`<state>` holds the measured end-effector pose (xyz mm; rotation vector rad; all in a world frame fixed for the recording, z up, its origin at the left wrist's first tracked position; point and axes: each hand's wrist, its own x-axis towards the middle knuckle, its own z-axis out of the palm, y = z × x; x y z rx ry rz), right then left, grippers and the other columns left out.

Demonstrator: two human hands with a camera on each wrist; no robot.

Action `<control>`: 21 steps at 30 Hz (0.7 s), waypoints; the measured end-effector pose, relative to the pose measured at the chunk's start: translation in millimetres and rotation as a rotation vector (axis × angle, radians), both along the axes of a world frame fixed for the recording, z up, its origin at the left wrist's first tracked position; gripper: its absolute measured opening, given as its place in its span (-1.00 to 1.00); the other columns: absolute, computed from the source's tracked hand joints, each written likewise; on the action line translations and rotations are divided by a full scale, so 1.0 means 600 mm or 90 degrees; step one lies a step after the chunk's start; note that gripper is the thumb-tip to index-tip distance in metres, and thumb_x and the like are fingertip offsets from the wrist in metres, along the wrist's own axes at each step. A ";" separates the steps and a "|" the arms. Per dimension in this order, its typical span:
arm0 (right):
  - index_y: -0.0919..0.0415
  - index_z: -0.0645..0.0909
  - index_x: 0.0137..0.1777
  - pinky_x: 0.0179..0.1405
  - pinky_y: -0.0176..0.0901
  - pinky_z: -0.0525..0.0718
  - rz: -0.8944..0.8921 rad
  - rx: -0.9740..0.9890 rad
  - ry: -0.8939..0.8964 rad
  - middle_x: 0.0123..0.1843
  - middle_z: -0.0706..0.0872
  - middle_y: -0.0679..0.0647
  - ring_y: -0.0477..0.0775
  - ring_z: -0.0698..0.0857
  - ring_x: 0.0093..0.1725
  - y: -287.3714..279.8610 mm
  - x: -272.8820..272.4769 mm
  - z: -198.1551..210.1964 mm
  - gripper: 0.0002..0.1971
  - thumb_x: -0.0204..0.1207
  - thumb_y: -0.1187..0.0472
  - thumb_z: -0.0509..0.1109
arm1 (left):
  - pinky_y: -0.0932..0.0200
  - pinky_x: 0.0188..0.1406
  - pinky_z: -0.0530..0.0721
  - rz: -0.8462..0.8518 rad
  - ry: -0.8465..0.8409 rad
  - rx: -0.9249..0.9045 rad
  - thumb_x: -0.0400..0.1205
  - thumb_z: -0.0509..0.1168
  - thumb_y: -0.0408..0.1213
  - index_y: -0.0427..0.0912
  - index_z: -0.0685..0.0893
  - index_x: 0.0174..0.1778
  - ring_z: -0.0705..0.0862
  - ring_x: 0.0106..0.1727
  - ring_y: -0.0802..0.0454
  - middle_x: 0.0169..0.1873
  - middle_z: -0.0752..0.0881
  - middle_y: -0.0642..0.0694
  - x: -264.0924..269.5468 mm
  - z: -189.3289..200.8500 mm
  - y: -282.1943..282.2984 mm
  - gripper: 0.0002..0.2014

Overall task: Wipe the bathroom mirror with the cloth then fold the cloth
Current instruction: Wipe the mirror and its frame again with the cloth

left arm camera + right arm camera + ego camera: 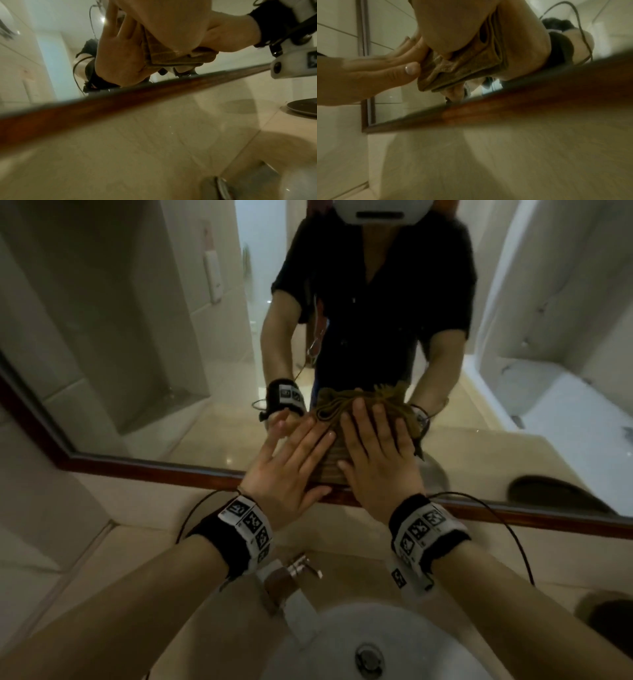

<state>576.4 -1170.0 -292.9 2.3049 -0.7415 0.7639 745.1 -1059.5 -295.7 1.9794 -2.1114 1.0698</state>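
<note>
Flatly, both hands' straight fingers (310,440) press cloth (334,463) against mirror (137,337) above faucet (294,573).

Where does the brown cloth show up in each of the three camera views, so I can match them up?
Head: the cloth sits centre, pressed flat on the mirror under the left hand and right hand.
Left wrist: cloth upper centre, just above the frame.
Right wrist: cloth upper centre, bunched under the palm.
Shared landmark: the mirror's reddish wooden frame.
</note>
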 end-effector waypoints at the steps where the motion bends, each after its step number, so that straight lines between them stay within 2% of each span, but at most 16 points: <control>1: 0.19 -0.22 0.72 0.63 0.17 -0.27 0.001 0.005 -0.001 0.72 -0.36 0.11 0.16 -0.32 0.69 0.006 0.017 0.027 -0.20 0.66 -0.12 0.10 | -0.31 0.65 -0.16 -0.015 0.006 -0.010 0.69 -0.11 0.26 -0.25 -0.15 0.69 -0.12 0.72 -0.18 0.67 -0.14 -0.19 0.019 0.021 0.003 -0.18; 4: 0.18 -0.07 0.72 0.65 0.14 -0.24 0.009 -0.017 -0.032 0.74 -0.13 0.11 0.16 -0.17 0.70 0.033 0.078 0.138 -0.21 0.63 -0.14 0.18 | -0.38 0.62 0.06 -0.072 0.011 -0.065 0.72 -0.09 0.23 -0.25 0.04 0.70 0.00 0.71 -0.19 0.68 -0.01 -0.22 0.091 0.130 0.021 -0.24; 7: 0.19 -0.10 0.72 0.66 0.14 -0.28 -0.001 -0.052 -0.059 0.74 -0.08 0.16 0.22 -0.09 0.71 0.049 0.131 0.272 -0.20 0.63 -0.17 0.13 | -0.40 0.59 0.13 -0.116 -0.022 -0.131 0.72 -0.02 0.20 -0.27 0.14 0.69 0.05 0.70 -0.21 0.68 0.06 -0.25 0.152 0.266 0.027 -0.26; 11: 0.18 -0.11 0.72 0.66 0.17 -0.27 0.014 -0.062 -0.122 0.75 -0.10 0.18 0.22 -0.13 0.72 0.075 0.195 0.466 -0.19 0.64 -0.21 0.11 | -0.37 0.62 0.04 -0.091 -0.060 -0.193 0.73 0.00 0.17 -0.30 0.02 0.70 -0.05 0.71 -0.26 0.68 -0.05 -0.32 0.209 0.455 0.039 -0.23; 16: 0.20 -0.11 0.73 0.67 0.25 -0.15 0.000 -0.130 -0.128 0.74 -0.11 0.23 0.26 -0.13 0.72 0.090 0.250 0.681 -0.17 0.63 -0.31 -0.04 | -0.33 0.64 -0.12 -0.062 -0.138 -0.271 0.71 -0.03 0.24 -0.24 -0.05 0.72 -0.07 0.72 -0.18 0.70 -0.07 -0.29 0.266 0.670 0.057 -0.19; 19: 0.21 -0.11 0.73 0.67 0.27 -0.14 -0.006 -0.169 -0.130 0.74 -0.10 0.24 0.27 -0.12 0.72 0.096 0.273 0.801 -0.15 0.60 -0.34 -0.11 | -0.28 0.62 -0.26 -0.016 -0.162 -0.285 0.67 -0.13 0.32 -0.20 -0.18 0.71 -0.15 0.72 -0.15 0.70 -0.17 -0.25 0.292 0.784 0.064 -0.15; 21: 0.22 -0.12 0.73 0.67 0.27 -0.14 -0.009 -0.187 -0.128 0.74 -0.11 0.25 0.28 -0.12 0.72 0.099 0.286 0.873 -0.14 0.60 -0.36 -0.13 | -0.30 0.64 -0.26 0.008 -0.182 -0.296 0.65 -0.27 0.36 -0.18 -0.26 0.70 -0.20 0.71 -0.14 0.69 -0.25 -0.22 0.305 0.857 0.069 -0.14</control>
